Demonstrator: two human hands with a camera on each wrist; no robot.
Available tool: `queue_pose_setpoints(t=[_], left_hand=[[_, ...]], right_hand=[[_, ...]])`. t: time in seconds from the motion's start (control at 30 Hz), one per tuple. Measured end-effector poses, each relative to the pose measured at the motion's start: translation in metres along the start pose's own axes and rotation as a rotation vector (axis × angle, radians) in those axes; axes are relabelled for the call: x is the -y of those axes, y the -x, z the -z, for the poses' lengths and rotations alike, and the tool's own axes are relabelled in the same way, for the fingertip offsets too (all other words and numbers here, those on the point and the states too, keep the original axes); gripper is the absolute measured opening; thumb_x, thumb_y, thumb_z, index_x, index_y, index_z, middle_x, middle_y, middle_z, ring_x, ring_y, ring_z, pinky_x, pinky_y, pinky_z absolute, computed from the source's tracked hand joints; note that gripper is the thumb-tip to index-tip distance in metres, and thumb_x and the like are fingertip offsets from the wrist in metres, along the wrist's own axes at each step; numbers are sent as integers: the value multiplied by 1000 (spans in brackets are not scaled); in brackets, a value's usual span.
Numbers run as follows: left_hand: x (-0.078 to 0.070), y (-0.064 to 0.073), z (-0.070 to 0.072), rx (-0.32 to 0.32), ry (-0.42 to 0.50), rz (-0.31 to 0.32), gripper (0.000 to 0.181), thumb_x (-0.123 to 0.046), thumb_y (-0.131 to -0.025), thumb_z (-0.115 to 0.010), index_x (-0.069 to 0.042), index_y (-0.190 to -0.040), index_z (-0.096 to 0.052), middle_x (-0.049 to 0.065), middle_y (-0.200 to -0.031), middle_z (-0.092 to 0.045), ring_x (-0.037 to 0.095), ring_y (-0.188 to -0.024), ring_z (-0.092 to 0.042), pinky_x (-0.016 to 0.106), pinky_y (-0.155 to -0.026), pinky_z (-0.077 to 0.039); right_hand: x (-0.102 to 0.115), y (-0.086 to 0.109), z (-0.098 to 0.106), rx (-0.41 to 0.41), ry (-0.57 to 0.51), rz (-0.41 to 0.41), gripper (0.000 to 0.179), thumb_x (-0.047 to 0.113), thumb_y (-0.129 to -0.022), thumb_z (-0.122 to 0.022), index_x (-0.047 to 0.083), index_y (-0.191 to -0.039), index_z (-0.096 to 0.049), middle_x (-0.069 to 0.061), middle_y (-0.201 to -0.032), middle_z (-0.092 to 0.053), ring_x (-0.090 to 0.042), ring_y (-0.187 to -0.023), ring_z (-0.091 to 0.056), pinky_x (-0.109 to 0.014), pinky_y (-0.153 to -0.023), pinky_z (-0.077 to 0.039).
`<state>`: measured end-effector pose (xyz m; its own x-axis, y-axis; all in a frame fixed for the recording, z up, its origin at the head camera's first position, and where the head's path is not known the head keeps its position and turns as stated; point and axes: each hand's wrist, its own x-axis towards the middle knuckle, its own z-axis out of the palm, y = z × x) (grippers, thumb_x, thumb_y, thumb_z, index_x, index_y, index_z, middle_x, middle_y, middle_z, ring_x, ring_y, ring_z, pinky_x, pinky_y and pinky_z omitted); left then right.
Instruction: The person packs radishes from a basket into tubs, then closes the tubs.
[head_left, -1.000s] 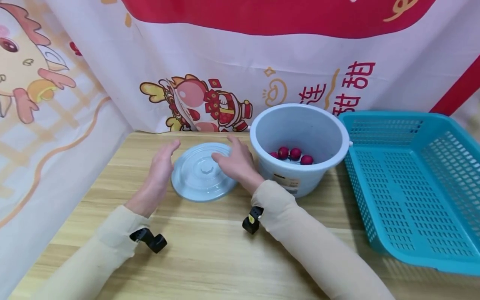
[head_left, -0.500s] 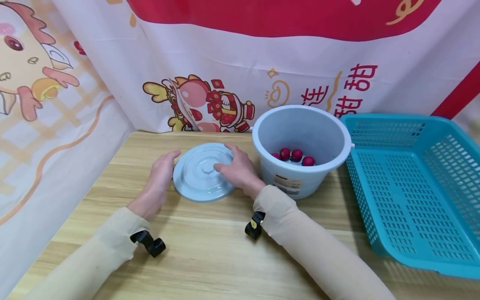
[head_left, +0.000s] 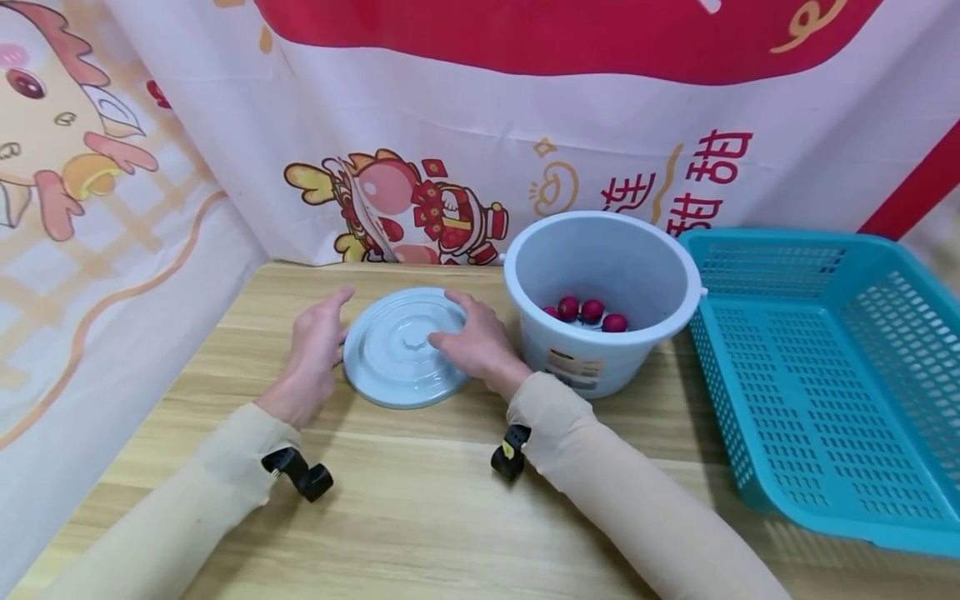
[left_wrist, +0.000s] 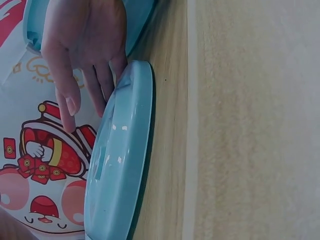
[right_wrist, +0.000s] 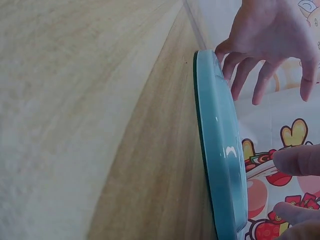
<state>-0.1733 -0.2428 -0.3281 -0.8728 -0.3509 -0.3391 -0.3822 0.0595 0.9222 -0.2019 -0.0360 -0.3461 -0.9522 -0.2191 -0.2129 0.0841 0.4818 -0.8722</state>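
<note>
A round light-blue lid (head_left: pixel 397 375) with a small raised centre lies on the wooden table. My left hand (head_left: pixel 313 350) stands at the lid's left edge, thumb up and fingers extended. In the right wrist view, that left hand (right_wrist: pixel 270 35) has its lower fingers by the lid's rim. My right hand (head_left: pixel 483 343) is at the lid's right side, with its thumb over the top near the centre. Seen from the left wrist, the right hand's fingers (left_wrist: pixel 65 75) are spread and fairly straight at the rim. Whether they bear on the lid is hard to tell.
Right of the lid stands a light-blue bucket (head_left: pixel 536 333) holding several small round dark-red radish-like things (head_left: pixel 592 312). A teal slotted basket (head_left: pixel 832 375) sits beside it at the far right. A printed white cloth (head_left: pixel 450 108) hangs behind the table.
My right hand's fingers have come down toward the lid's far right edge. The lid has shifted very slightly toward the front left, and my left hand has moved a little left. The bucket and basket stay put.
</note>
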Motion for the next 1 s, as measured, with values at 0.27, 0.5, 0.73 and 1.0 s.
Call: queue_pose_setpoints(t=[0.27, 0.5, 0.73, 1.0], left_hand=[[0, -6, 1, -21, -68, -9, 60, -24, -108, -48, -4, -164, -36, 10, -174, -31, 21, -160, -31, 36, -132, -28], [0, -6, 10, -7, -124, -25, 68, 2, -100, -33, -8, -167, -30, 17, -175, -24, 25, -157, -36, 38, -126, -40], [-18, -2, 19, -7, -14, -102, 59, -2, -105, -36, -1, -165, -31, 21, -173, -29, 31, -156, -38, 32, -118, -45], [-57, 14, 28, 35, -205, -186, 78, -34, -110, -51, -5, -170, -12, 12, -179, -12, 25, -159, -34, 19, -112, -48]], right_hand=[[-2, 2, 1, 5, 27, 9, 72, 25, -100, -73, 29, -164, -41, -8, -171, -36, -32, -157, -36, -56, -128, -34], [-2, 3, 2, 11, 36, 14, 74, 28, -102, -71, 28, -166, -36, -5, -172, -37, -29, -158, -36, -52, -129, -35], [17, 6, 8, -20, 36, 31, 82, 40, -103, -68, 22, -170, -25, -5, -174, -34, -27, -160, -36, -48, -130, -33], [66, 20, 30, -43, 148, 104, 93, 45, -102, -66, 13, -172, -13, -7, -178, -23, -25, -164, -26, -43, -133, -26]])
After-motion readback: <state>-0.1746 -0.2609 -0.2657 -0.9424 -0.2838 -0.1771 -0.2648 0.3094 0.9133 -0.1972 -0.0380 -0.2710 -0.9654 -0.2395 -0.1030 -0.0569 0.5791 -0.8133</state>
